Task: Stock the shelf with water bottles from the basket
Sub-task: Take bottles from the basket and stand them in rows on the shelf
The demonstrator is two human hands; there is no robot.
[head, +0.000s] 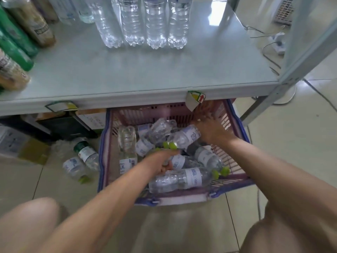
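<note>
A pink basket (175,198) with purple rims sits on the floor under the shelf (127,77). Several clear water bottles with green caps lie in it. My left hand (161,162) is down among them, its fingers curled around a bottle (177,161) near the middle. My right hand (211,128) grips the base end of another bottle (184,136), which lies tilted with its green cap toward my left hand. On the shelf above, a row of clear water bottles (144,24) stands upright at the back.
Green and tan bottles (16,44) lie or lean at the shelf's left. Two bottles (80,159) rest on the tiled floor left of the basket. Boxes sit under the shelf at left. A metal shelf post (295,57) and cables stand to the right.
</note>
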